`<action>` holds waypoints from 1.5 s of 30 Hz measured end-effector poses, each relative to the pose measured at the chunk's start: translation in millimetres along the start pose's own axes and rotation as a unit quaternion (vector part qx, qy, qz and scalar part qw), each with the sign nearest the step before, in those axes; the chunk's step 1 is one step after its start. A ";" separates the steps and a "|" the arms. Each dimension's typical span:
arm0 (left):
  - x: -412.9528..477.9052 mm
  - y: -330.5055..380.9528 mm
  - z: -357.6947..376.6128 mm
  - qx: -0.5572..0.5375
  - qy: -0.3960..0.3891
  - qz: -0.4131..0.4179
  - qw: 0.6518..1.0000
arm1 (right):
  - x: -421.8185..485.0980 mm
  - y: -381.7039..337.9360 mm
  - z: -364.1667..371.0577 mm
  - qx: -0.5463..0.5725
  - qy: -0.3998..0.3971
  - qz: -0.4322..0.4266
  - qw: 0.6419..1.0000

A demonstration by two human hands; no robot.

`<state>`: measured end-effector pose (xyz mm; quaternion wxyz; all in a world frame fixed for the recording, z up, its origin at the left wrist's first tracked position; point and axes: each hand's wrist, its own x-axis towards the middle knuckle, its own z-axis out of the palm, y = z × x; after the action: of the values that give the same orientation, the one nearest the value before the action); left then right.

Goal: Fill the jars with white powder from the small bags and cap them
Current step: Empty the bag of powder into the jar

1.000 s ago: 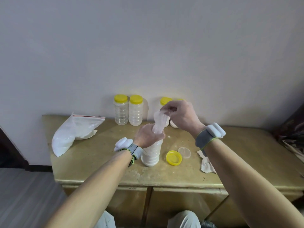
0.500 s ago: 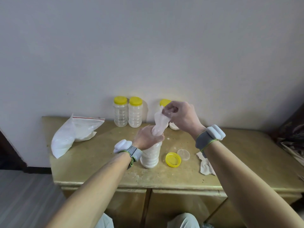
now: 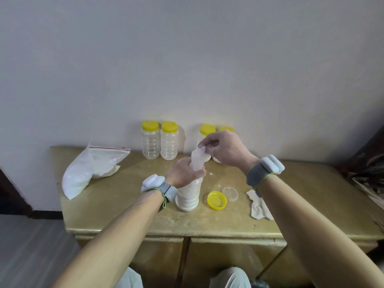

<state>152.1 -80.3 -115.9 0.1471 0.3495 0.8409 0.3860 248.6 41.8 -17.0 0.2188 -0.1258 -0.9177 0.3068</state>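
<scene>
Jar point(image 3: 189, 194), full of white powder, stands mid-counter point(image 3: 124, 204) on my head view. My left hand point(image 3: 185, 173) is clamped round its neck and the lower end of the small bag point(image 3: 197, 160); my right hand point(image 3: 224, 149) pinches the bag's top. A yellow lid point(image 3: 217, 200) lies at the jar's three o'clock, a large zip bag point(image 3: 91, 169) at ten.

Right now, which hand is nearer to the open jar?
Left. The left hand grips the mouth of the jar; the right hand is above it, pinching the top of the small bag.
</scene>
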 end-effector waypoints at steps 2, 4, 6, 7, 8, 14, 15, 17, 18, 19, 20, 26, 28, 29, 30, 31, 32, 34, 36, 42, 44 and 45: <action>-0.6 0.1 0.0 0.003 -0.003 0.000 1.000 | -2.2 0.7 1.1 0.026 0.058 0.003 0.998; -0.9 1.4 -0.5 0.001 0.002 -0.001 1.000 | -0.6 2.0 -2.0 0.045 0.135 0.005 0.990; -2.4 2.0 -0.3 0.003 0.000 -0.004 1.000 | -0.7 1.7 -0.7 0.012 0.066 0.002 0.998; -2.4 2.2 -0.1 0.002 -0.001 -0.005 1.000 | -0.2 3.6 0.4 0.004 0.055 0.000 0.998; -2.1 2.9 -0.3 0.000 0.000 -0.006 1.000 | 0.6 4.6 0.5 0.011 0.085 0.003 0.996; 0.8 2.3 0.5 0.014 0.003 -0.007 1.000 | 1.7 9.3 -6.0 -0.003 0.057 0.007 0.998; 0.5 3.1 -0.2 0.010 0.004 -0.009 1.000 | 2.9 9.7 -7.5 0.009 0.105 0.003 0.994; 0.1 4.8 -1.0 0.012 0.008 -0.007 1.000 | 3.8 8.1 -10.8 0.007 0.103 -0.001 0.995; -0.4 5.3 -0.5 0.017 0.010 -0.005 1.000 | 2.3 7.0 -10.2 -0.013 0.048 -0.001 0.999; 0.2 5.5 0.0 0.022 0.008 -0.007 1.000 | 1.4 8.0 -9.3 -0.025 0.017 -0.003 1.000; 0.2 5.4 -0.3 0.021 0.007 -0.008 1.000 | 1.2 8.7 -8.0 -0.015 0.035 -0.005 0.999; -0.9 3.7 -0.6 0.013 0.009 -0.023 1.000 | 0.2 9.3 -6.1 0.006 0.045 -0.007 0.999; -1.3 5.0 -0.6 0.008 0.007 -0.019 1.000 | -0.2 9.5 -9.1 0.046 0.133 -0.001 0.990; -1.9 5.4 0.1 0.007 0.009 -0.018 1.000 | -0.2 9.5 -11.1 0.046 0.132 -0.003 0.990; -2.4 5.8 0.6 0.008 0.009 -0.018 1.000 | -1.1 9.7 -10.7 0.022 0.087 -0.007 0.996; -2.1 5.0 0.7 0.008 0.008 -0.021 1.000 | -2.3 9.6 -9.4 -0.004 0.036 -0.011 0.999; -1.8 4.5 0.3 0.010 0.008 -0.019 1.000 | -2.7 10.9 -7.1 -0.010 0.030 -0.013 0.999; -2.1 5.7 -0.7 0.012 0.009 -0.012 1.000 | -3.2 10.6 -8.0 0.026 0.115 -0.005 0.993; -2.3 7.0 -0.8 0.016 0.008 -0.016 1.000 | -3.6 10.6 -10.2 0.021 0.096 -0.005 0.995; -5.7 9.9 -1.5 0.005 0.003 -0.030 1.000 | -5.1 12.1 -13.3 0.042 0.112 0.002 0.993; -5.6 9.6 -1.6 0.009 -0.003 -0.033 0.999 | -7.9 14.1 -11.5 0.033 0.035 0.005 0.999; -4.9 8.7 -1.8 0.010 -0.003 -0.029 1.000 | -8.5 15.9 -10.2 0.043 0.072 0.008 0.996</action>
<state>158.8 -80.8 -108.3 0.1576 0.3273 0.8542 0.3718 262.5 56.2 -22.2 0.2872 -0.1455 -0.8844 0.3379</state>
